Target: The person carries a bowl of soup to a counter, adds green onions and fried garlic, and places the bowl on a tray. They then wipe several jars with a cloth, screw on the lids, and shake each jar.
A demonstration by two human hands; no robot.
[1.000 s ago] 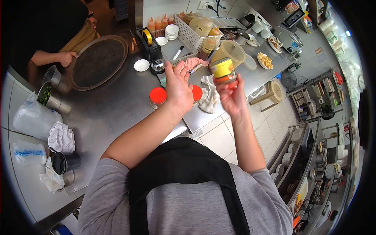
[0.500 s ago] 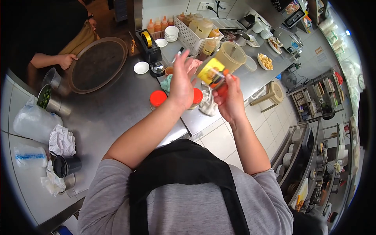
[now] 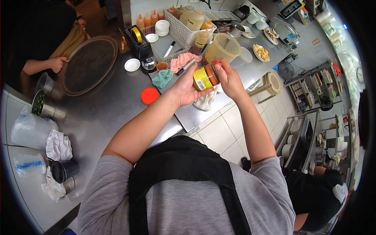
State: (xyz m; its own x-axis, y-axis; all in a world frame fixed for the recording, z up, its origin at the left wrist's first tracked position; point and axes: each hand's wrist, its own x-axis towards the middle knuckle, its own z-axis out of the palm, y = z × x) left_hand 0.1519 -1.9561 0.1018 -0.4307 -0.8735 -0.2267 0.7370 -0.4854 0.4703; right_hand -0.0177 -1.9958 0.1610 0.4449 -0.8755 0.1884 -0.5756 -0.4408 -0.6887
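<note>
A small jar [image 3: 204, 77] with a yellow label, a barcode and a red lid is tilted between my two hands over the counter's edge. My left hand [image 3: 185, 88] is wrapped around the jar's body. Fingers of my right hand [image 3: 230, 79] close over its lid end and hide most of the lid. Another jar with a red lid [image 3: 150, 95] stands on the counter left of my left forearm. Beyond my left hand lie a green cloth [image 3: 162, 78], a pink cloth [image 3: 185, 61] and a marker [image 3: 185, 67]. A white cloth [image 3: 204, 102] rests below the held jar.
A large plastic tub [image 3: 223, 47] and a white basket of sauce bottles [image 3: 184, 29] stand behind my hands. A co-worker's hand [image 3: 58, 64] grips a round tray [image 3: 89, 65] at left. Another person [image 3: 313, 196] is at lower right. A stool [image 3: 270, 84] stands right of the counter.
My left hand, open beside the jar before, now holds its body. The jar has turned so its barcode shows. A person has appeared at lower right, and the view has shifted slightly.
</note>
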